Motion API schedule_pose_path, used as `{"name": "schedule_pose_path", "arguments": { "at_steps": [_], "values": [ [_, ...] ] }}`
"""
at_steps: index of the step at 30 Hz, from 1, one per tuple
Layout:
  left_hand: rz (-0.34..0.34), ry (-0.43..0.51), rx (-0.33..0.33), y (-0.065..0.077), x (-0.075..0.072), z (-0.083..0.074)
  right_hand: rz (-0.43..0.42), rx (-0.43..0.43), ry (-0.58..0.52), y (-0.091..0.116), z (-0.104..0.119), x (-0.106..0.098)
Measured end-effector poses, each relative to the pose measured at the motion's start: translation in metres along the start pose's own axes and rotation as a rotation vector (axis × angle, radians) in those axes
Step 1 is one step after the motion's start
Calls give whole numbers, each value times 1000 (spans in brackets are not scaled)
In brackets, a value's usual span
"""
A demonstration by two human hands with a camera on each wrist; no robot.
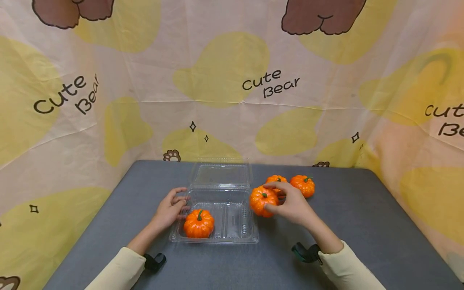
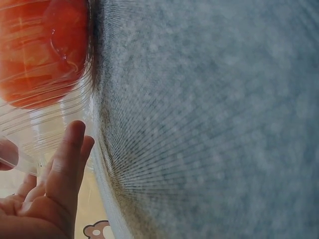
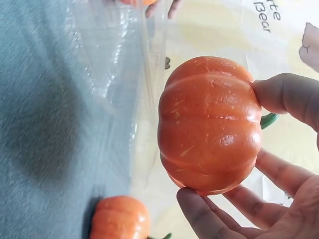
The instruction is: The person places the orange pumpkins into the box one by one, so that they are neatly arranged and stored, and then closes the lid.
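My right hand (image 1: 294,204) holds a small orange pumpkin (image 1: 263,201) by its sides, between thumb and fingertips. In the right wrist view this pumpkin (image 3: 209,124) hangs above the table, its green stem toward the palm. It is just beside the right wall of a clear plastic clamshell container (image 1: 237,237), whose lid (image 1: 221,176) is folded back. Another pumpkin (image 1: 199,224) sits in the container's front left part, stem up. My left hand (image 1: 169,210) is at the container's left side, the thumb and fingers on either side of its rim.
Two more pumpkins stand behind my right hand: one at the far right (image 1: 303,185), one partly hidden (image 1: 276,179) by the held pumpkin and hand. The grey table (image 1: 217,270) ends at a printed cloth backdrop (image 1: 217,80). A black strap (image 1: 306,253) juts from the right wrist.
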State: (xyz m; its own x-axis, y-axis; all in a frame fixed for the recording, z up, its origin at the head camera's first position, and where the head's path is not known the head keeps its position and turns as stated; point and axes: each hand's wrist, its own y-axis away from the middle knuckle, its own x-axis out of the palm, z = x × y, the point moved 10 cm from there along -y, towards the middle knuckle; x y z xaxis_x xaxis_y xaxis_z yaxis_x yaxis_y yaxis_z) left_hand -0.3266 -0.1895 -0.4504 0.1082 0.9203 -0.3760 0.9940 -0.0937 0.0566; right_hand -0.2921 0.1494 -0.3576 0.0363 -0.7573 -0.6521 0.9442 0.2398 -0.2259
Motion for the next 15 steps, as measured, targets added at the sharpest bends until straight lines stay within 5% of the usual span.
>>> {"name": "schedule_pose_path", "arguments": {
  "at_steps": [15],
  "values": [
    [-8,2,-23,-3,-1,2,109,-122,-51,-9,36,30]
  ]
}}
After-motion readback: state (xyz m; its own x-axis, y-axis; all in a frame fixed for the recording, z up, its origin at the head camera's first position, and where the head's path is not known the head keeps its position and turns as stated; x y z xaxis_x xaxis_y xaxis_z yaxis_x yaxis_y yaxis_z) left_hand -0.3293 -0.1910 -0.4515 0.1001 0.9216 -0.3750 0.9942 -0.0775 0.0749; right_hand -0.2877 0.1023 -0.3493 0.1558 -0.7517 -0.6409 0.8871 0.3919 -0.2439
